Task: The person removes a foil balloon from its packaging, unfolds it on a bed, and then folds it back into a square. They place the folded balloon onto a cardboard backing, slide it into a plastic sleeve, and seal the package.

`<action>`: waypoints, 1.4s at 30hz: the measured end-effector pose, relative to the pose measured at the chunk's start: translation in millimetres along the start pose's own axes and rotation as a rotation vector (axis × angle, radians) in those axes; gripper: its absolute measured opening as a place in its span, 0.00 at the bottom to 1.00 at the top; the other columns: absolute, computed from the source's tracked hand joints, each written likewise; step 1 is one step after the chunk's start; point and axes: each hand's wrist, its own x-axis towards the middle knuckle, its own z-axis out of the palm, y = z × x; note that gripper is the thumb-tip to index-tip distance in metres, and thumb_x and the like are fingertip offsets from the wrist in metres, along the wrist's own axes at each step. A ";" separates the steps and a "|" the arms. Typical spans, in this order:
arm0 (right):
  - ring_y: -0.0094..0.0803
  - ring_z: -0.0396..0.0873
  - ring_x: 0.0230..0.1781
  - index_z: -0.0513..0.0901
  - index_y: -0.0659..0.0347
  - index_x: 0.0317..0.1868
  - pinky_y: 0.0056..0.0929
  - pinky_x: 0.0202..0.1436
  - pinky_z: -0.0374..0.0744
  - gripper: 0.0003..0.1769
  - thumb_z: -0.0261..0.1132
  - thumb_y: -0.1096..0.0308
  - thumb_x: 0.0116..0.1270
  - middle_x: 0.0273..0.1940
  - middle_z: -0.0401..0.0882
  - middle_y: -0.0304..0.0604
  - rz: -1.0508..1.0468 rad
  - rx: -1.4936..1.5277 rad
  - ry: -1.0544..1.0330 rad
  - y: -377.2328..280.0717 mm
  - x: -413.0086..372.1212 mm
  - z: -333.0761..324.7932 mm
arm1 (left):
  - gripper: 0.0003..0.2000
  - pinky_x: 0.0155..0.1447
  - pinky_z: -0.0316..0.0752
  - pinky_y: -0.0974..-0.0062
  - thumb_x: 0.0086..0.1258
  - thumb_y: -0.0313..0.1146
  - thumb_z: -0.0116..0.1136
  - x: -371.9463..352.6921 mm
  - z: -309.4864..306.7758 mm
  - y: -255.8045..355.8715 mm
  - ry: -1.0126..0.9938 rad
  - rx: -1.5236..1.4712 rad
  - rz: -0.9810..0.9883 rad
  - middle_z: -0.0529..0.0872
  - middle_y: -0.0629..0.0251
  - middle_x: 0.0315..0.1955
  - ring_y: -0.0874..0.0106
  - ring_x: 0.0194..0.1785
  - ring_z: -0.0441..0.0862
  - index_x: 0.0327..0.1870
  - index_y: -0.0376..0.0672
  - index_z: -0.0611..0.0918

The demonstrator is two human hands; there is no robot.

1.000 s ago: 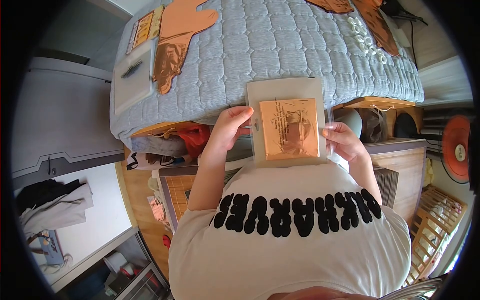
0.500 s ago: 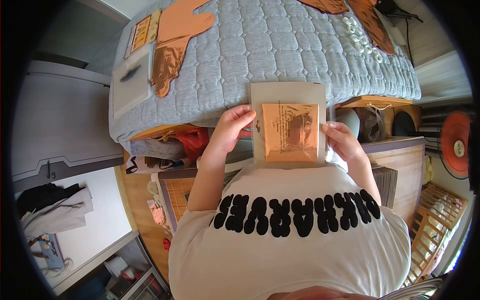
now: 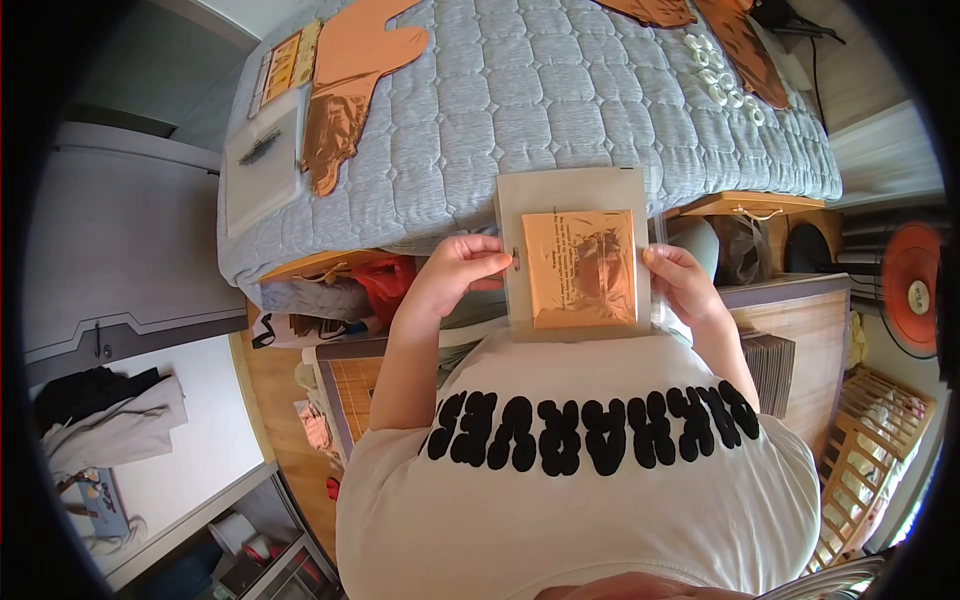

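Observation:
In front of my chest is a clear plastic package with a grey backing card (image 3: 572, 190). A folded rose-gold foil balloon (image 3: 580, 270) with dark printed text lies flat against the card. My left hand (image 3: 465, 272) pinches the package's left edge between thumb and fingers. On the opposite edge, my right hand (image 3: 682, 278) pinches the clear plastic with the thumb on top. Fingers behind the package are partly hidden.
A grey quilted bed (image 3: 520, 110) stands ahead, bearing a flat rose-gold foil balloon (image 3: 350, 90), white ribbon rolls (image 3: 722, 85) and a clear plastic packet (image 3: 265, 165). An orange fan (image 3: 912, 290) stands right, above a wooden crib rail (image 3: 865, 440).
The package has tilted slightly and come a little lower. My left hand has moved down along its left edge, while my right hand stays nearly in place.

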 end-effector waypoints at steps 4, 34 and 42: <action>0.22 0.84 0.44 0.86 0.63 0.49 0.27 0.54 0.80 0.16 0.62 0.57 0.81 0.44 0.88 0.36 0.003 -0.003 -0.040 5.9 1.2 -7.3 | 0.09 0.51 0.84 0.75 0.71 0.32 0.70 -3.7 -6.2 0.7 -0.056 -0.078 0.009 0.91 0.70 0.42 0.79 0.45 0.88 0.49 0.43 0.87; 0.26 0.85 0.24 0.84 0.59 0.42 0.28 0.26 0.85 0.11 0.68 0.60 0.76 0.26 0.83 0.35 0.013 0.083 0.050 -9.4 -3.1 1.6 | 0.09 0.42 0.87 0.73 0.79 0.34 0.59 18.1 3.5 10.0 -0.056 -0.112 0.084 0.88 0.69 0.43 0.76 0.47 0.88 0.53 0.43 0.85; 0.33 0.87 0.50 0.78 0.60 0.64 0.36 0.50 0.87 0.22 0.58 0.52 0.81 0.57 0.86 0.43 -0.287 0.332 0.114 -27.4 40.7 36.8 | 0.29 0.69 0.75 0.63 0.81 0.37 0.57 50.8 29.6 91.7 0.157 -0.113 0.737 0.80 0.54 0.67 0.67 0.66 0.79 0.80 0.44 0.65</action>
